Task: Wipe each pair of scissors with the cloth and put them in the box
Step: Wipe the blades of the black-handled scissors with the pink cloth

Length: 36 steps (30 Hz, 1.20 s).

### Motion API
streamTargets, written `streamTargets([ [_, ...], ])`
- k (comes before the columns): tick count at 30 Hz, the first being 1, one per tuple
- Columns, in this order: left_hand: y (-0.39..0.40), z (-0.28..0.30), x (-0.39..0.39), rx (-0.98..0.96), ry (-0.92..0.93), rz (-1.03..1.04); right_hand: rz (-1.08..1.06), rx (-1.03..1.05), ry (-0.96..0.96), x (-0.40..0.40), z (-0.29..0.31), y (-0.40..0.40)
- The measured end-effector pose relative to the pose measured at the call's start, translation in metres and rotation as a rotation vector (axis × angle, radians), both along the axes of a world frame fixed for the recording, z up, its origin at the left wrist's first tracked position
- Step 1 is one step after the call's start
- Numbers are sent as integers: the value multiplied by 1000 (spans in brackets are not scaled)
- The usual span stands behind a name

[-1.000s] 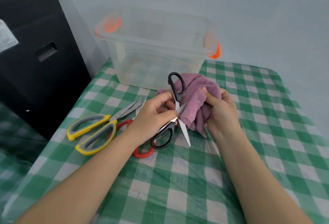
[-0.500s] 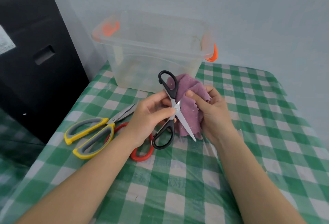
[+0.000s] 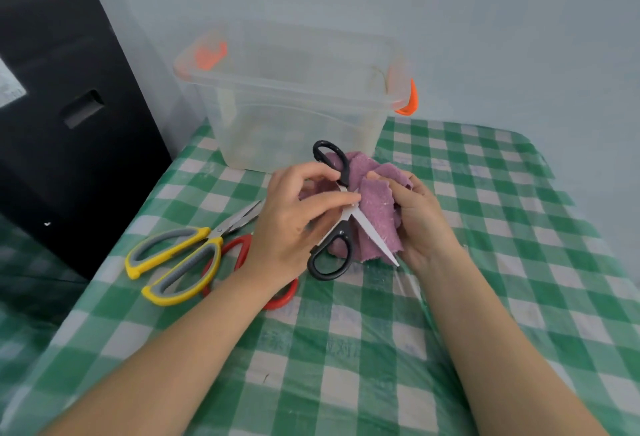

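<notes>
Fingers (image 3: 332,198) of our left hand (image 3: 294,224) pinch the opened black-handled scissors (image 3: 341,228) at the pivot | our right hand (image 3: 420,224) grips the purple cloth (image 3: 375,209) against a blade | clear plastic box (image 3: 294,113) just behind.

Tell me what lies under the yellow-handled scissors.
Under the yellow-handled scissors lie the red-handled scissors, on the checked tablecloth. Their red loops show; the blades are covered by the yellow pair and the left hand.
</notes>
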<state>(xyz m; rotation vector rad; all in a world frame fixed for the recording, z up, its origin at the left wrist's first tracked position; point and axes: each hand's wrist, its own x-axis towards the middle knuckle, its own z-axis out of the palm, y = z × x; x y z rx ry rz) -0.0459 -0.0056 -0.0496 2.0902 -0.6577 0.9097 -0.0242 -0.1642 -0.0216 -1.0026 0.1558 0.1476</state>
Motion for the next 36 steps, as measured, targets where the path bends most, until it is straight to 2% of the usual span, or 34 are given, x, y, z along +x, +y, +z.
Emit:
streamTargets([
  [3,1,1,2,62,-75,18,69,-6,-5,1,-2,-1],
  [8,5,4,3,-55,-111,1,127,85,6,7,-10,-2],
  [11,8,3,4,-163,-13,-12,79,25,46,8,-9,-3],
  [18,7,7,-1,-282,53,80,-108,-75,78,9,-11,-7],
  [21,8,10,-3,-396,164,60,-175,-92,25,9,-10,-8],
  [25,9,15,-5,-646,379,-9,-214,-59,-101,5,-5,-6],
  [29,9,19,-7,-727,537,-69,-315,-33,-211,5,-1,-8],
  [32,5,18,-8,-734,617,-125,-248,-112,-217,3,-2,-6],
  [36,1,17,-10,-688,680,-172,27,-146,-168,-2,-6,3],
])
